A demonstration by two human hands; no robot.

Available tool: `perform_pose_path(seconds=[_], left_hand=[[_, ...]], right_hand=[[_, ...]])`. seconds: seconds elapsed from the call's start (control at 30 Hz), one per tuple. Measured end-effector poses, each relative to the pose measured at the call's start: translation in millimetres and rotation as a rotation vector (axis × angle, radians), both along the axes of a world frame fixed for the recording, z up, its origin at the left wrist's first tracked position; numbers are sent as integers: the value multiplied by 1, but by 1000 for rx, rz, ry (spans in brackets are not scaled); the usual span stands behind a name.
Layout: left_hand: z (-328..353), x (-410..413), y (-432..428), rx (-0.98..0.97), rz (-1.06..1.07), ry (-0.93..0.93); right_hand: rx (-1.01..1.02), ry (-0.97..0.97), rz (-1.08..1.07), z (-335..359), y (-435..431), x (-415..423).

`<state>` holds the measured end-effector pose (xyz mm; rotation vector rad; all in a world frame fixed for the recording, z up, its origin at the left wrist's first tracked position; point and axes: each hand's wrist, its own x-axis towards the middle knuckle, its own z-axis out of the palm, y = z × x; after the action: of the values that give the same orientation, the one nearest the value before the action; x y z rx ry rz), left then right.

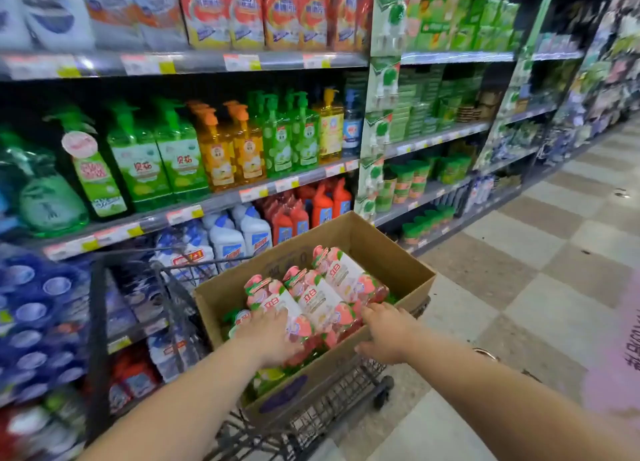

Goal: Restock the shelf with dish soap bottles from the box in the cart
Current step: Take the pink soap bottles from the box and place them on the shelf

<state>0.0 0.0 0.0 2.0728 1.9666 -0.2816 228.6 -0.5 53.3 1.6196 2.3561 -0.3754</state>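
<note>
An open cardboard box [391, 253] rests in a dark wire cart [332, 405] beside the shelves. Inside it lie three pink peach-labelled dish soap bottles [322, 294] on their sides, with green bottles showing beneath them. My left hand [273, 336] lies on the lower end of the leftmost pink bottle, fingers spread over it. My right hand [388, 332] reaches over the box's near rim, fingertips touching the base of the rightmost pink bottle. Whether either hand grips a bottle is unclear. The dish soap shelf [221, 197] to the left holds green, orange and yellow pump bottles.
Shelving runs along the left and into the distance, with red and white cleaner bottles [256, 225] on the row just behind the cart. A checkered tile aisle floor [519, 287] opens to the right. A pink blurred garment [620, 374] sits at the right edge.
</note>
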Motion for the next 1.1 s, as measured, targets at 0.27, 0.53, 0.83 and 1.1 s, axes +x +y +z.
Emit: perform_pose_path(seconds=[0.27, 0.53, 0.83, 1.1], left_hand=[[-34, -35, 75, -81, 116, -12], [-76, -72, 107, -213, 339, -159], [-114, -62, 110, -255, 792, -813], [-129, -29, 123, -231, 1406, -1219]], right_hand=[[-73, -39, 101, -25, 102, -26], [-205, -41, 176, -69, 177, -82], [-419, 99, 224, -129, 215, -133], [-512, 306, -61, -169, 212, -158]])
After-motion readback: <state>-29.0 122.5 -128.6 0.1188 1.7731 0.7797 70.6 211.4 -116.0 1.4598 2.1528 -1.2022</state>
